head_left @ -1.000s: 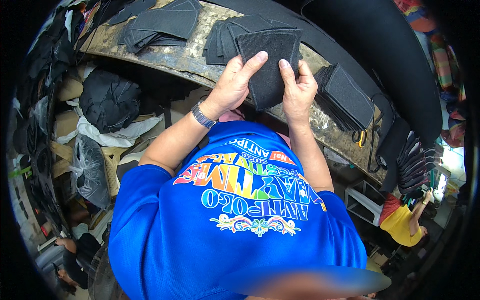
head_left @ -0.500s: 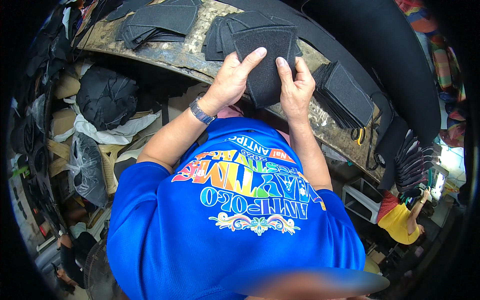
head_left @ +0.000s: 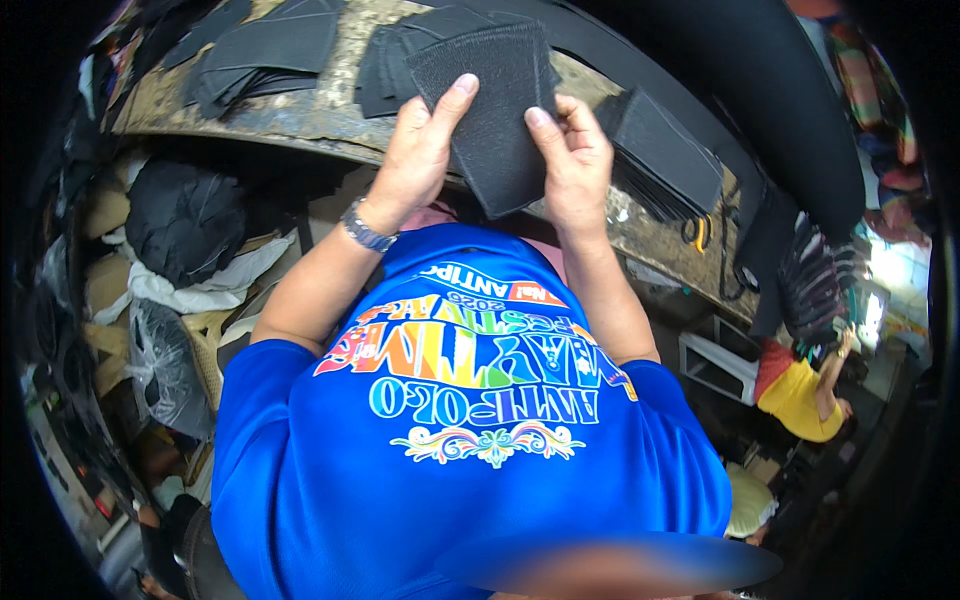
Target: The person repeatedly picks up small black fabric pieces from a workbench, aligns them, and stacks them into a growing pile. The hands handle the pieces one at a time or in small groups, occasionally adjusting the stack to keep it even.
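A black tapered fabric panel [head_left: 490, 120] with a stitched line along its wide edge hangs between my hands, above the front edge of the workbench [head_left: 350, 110]. My left hand [head_left: 418, 150] grips its left side, thumb on the face and fingers behind. From the right side my right hand [head_left: 577, 170] pinches its edge between thumb and curled fingers. Behind the panel lies a partly covered pile of similar black pieces [head_left: 385, 65]. To the right of my right hand, a thick stack of black panels [head_left: 668, 150] leans over in a row.
Another black pile [head_left: 265, 50] lies at the bench's far left. Yellow-handled scissors [head_left: 700, 235] rest near the right stack. A large black roll [head_left: 770, 90] curves along the back. Below the bench are a black bundle [head_left: 185, 220] and a plastic bag [head_left: 165, 365]. A person in yellow [head_left: 800, 400] is at right.
The panel has tilted, its narrow end swinging toward my right hand. Both hands keep their hold. The whole scene has shifted left in the picture.
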Available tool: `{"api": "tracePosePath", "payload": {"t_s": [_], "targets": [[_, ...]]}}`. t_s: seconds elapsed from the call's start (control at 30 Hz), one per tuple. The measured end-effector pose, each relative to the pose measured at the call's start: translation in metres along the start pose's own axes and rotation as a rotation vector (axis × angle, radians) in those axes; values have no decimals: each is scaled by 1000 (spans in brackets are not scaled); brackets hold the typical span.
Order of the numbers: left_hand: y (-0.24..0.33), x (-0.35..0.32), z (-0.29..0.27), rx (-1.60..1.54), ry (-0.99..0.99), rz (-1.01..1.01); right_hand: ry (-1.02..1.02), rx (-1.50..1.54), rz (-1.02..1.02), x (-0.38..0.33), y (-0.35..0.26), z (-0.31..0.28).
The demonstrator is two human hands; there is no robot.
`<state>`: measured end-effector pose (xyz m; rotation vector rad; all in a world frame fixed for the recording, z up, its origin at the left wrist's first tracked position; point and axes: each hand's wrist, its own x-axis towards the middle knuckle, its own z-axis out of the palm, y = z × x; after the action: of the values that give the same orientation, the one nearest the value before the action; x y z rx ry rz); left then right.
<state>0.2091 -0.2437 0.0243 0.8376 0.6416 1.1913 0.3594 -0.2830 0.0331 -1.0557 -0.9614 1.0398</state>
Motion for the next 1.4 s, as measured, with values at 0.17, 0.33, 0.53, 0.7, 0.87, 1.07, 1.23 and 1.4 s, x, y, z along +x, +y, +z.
{"api": "tracePosePath", "payload": {"t_s": [0.17,0.33,0.53,0.7,0.87,1.07,1.23,1.4], "targets": [[14,3,-22,288,-306,7,48,-292,-159,30,-94,-102],[10,7,-42,258,-217,-61,-246,-710,125,80,-140,-189],[5,-4,-55,322,-214,-102,-341,-876,320,107,-87,-233],[18,-10,-74,431,-167,-111,-290,-1269,159,101,-64,-217],[49,10,-114,1085,-74,233,-107,-1355,-277,92,-71,-150],[79,85,-173,1807,70,724,-418,-976,-359,116,-13,-43],[86,109,-215,2095,-133,292,-296,-1256,-127,148,49,3],[88,111,-232,2047,-203,276,-265,-1272,-77,158,62,8]]}}
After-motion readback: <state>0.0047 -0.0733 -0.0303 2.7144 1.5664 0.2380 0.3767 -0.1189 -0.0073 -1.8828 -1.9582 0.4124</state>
